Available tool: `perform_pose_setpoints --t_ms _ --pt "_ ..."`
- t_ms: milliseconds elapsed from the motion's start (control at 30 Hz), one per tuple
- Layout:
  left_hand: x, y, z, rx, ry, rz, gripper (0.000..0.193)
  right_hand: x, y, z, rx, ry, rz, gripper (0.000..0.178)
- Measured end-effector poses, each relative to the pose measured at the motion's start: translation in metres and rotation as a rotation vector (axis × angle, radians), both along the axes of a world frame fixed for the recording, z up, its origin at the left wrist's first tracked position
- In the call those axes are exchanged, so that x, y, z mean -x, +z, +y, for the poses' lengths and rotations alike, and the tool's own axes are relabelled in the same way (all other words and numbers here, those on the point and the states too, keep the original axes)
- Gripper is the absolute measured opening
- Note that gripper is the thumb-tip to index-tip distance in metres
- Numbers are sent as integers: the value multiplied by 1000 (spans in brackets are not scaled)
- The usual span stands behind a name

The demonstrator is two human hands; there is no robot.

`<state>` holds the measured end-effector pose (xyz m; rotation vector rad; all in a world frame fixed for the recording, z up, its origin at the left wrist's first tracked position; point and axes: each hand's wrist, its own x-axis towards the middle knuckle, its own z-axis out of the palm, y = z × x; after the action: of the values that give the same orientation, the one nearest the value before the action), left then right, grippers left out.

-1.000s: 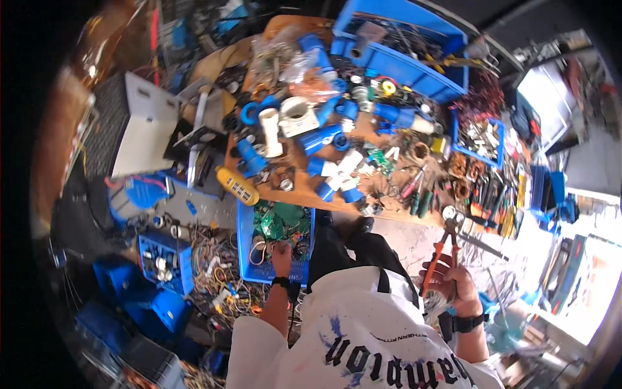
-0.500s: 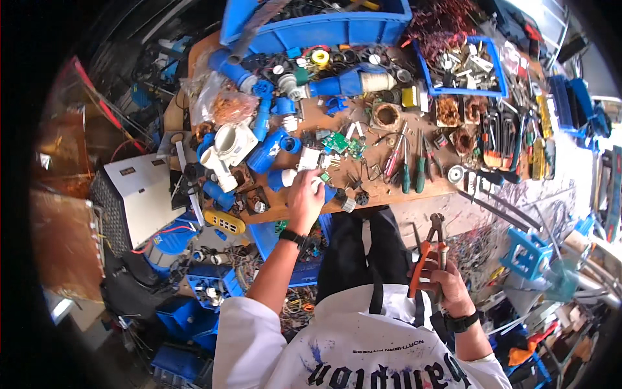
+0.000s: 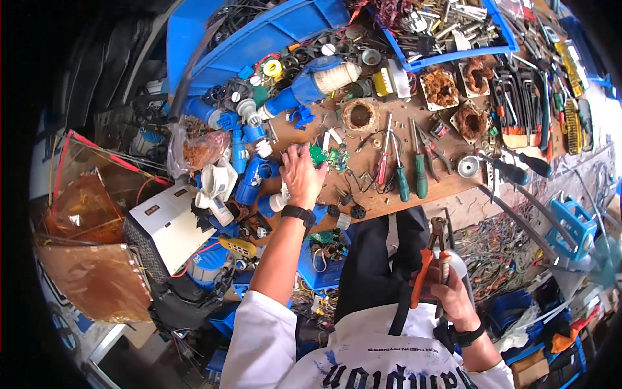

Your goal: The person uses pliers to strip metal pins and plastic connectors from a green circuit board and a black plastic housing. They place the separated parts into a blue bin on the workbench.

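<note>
My left hand (image 3: 302,176) reaches over the workbench with its fingers bent down among small parts, beside a green circuit board (image 3: 318,154). Whatever lies under the palm and fingertips is hidden. Blue and white plastic fittings (image 3: 248,185) crowd the left side of that hand. Off the bench's front edge, above my lap, my right hand (image 3: 453,299) is wrapped round a pair of pliers (image 3: 424,275) with orange handles, their metal head pointing away from me.
Screwdrivers (image 3: 402,183) and other pliers (image 3: 435,154) lie on the bench (image 3: 382,202) to the right. A blue crate (image 3: 278,39) and a blue tray of metal pieces (image 3: 414,63) stand at the back. Rusty square parts (image 3: 439,89) sit near the tray. Blue bins of scrap (image 3: 319,269) are below the bench edge.
The view has turned and shifted. My left hand has moved over the spot where a white square box showed, covering it. My right hand still holds the pliers.
</note>
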<state>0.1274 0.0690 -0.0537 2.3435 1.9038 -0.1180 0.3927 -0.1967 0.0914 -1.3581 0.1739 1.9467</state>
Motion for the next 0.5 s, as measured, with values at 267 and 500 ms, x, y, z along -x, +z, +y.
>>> perform_pose_setpoints --t_ms 267,500 --pt "16 35 2 -40 1 -120 58 -11 -2 15 44 6 20 62" --pt "44 71 -34 584 642 -1120 43 -4 -4 31 -1 40 46 62"
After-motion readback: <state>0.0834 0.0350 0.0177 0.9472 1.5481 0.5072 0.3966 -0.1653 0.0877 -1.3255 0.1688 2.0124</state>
